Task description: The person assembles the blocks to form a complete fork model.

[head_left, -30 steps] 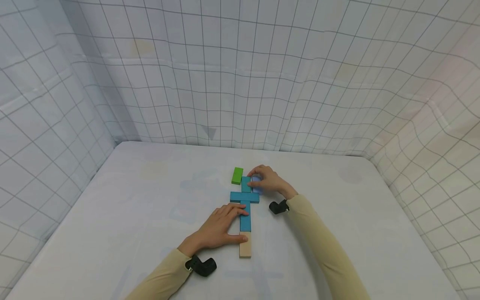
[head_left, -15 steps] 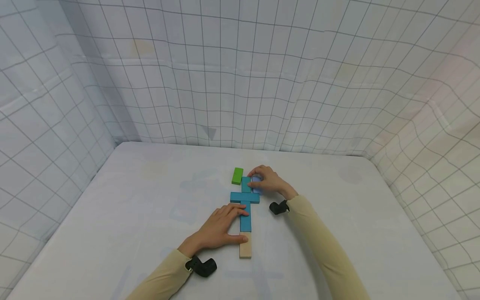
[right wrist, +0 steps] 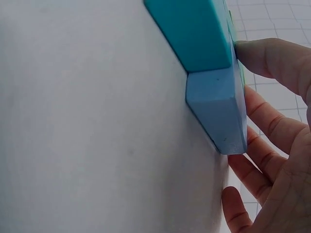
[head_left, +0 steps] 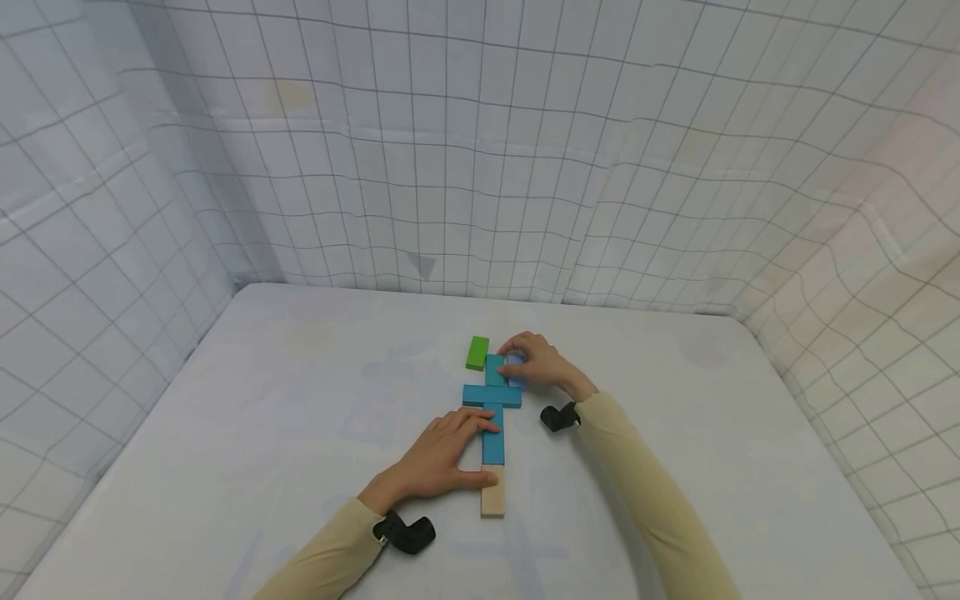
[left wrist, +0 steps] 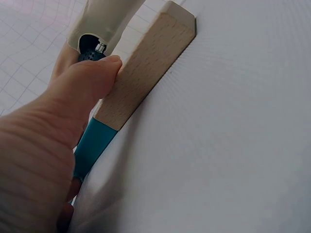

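Observation:
My left hand [head_left: 438,457] lies spread along a column of blocks, its thumb on the plain wooden block [head_left: 492,502] and its fingertips on the blue block [head_left: 493,450] beyond. In the left wrist view the thumb rests on the upper face of that wooden block. Across the column's far end lies a crosswise blue block [head_left: 475,395]. My right hand [head_left: 546,367] arches over a light blue block [right wrist: 214,104], mostly hidden under it in the head view. Its thumb and index fingertips touch the teal block [head_left: 494,367] alongside; the other fingertips reach the light blue block.
A green block [head_left: 477,353] lies at an angle just left of the teal block's far end. The white table [head_left: 360,358] extends around the blocks to a hanging grid-patterned cloth [head_left: 480,167] at the back and sides. Each wrist carries a black camera [head_left: 408,533].
The head view has shifted very slightly, moving everything a little to the right. Both hands and the blocks keep their places relative to each other.

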Available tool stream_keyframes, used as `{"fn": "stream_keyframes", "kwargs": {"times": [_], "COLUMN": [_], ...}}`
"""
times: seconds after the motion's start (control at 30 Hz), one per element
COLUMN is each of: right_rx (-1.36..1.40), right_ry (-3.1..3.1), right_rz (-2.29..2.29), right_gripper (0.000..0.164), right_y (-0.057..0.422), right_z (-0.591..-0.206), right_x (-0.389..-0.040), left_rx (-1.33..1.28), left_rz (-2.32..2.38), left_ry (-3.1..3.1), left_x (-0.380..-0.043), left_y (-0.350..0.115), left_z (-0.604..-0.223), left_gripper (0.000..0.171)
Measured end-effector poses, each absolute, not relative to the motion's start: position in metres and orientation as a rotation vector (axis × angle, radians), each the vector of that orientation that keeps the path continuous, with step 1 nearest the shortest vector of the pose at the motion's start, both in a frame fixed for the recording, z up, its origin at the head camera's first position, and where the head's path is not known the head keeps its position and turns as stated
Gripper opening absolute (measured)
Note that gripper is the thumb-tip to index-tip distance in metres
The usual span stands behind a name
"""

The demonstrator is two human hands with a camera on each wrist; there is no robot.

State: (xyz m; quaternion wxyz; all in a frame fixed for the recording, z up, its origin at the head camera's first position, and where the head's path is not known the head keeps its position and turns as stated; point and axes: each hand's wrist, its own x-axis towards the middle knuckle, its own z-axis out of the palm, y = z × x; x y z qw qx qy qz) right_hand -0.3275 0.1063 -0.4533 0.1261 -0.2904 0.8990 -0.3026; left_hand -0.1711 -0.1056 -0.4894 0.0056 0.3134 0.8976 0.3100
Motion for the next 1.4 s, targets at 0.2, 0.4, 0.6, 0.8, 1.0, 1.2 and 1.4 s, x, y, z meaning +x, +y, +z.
{"fn": "stream_keyframes", "kwargs": {"times": [0.2,0.4,0.6,0.8,1.0,1.2,1.4], "right_rx": [-0.822,-0.807,-0.79,-0.812,-0.94,-1.191,-1.246], "right_ry": [2.614,2.598,2.559,2.559,2.586,2.573,2.554], "right_rz": [-0.878,-0.887,-0.96,-0.969,-1.001,-0.892,-0.746], "right_gripper": [0.032,0.033,0.034,0.038,0.046,0.04,0.043], "right_y": [0.107,0.103,0.099,0.099,0.107,0.113,0.116], "right_z": [-0.453,-0.451,-0.446,-0.447,-0.445,-0.442,-0.442], "right_x": [-0.328,-0.331,-0.334,-0.332,-0.32,-0.304,-0.288], "left_rx": [0.987,0.99,0.992,0.984,0.984,0.985,0.979], "left_rz": [0.973,0.966,0.975,0.976,0.977,0.969,0.967], "left_ry": [2.803,2.817,2.815,2.807,2.809,2.813,2.813], "left_x": [-0.171,-0.172,-0.171,-0.171,-0.171,-0.172,-0.171], "left_y": [-0.104,-0.104,-0.105,-0.106,-0.105,-0.105,-0.106], "left_z": [-0.488,-0.489,-0.489,-0.489,-0.489,-0.489,-0.488], "left_gripper": [0.061,0.061,0.062,0.061,0.061,0.061,0.061]}}
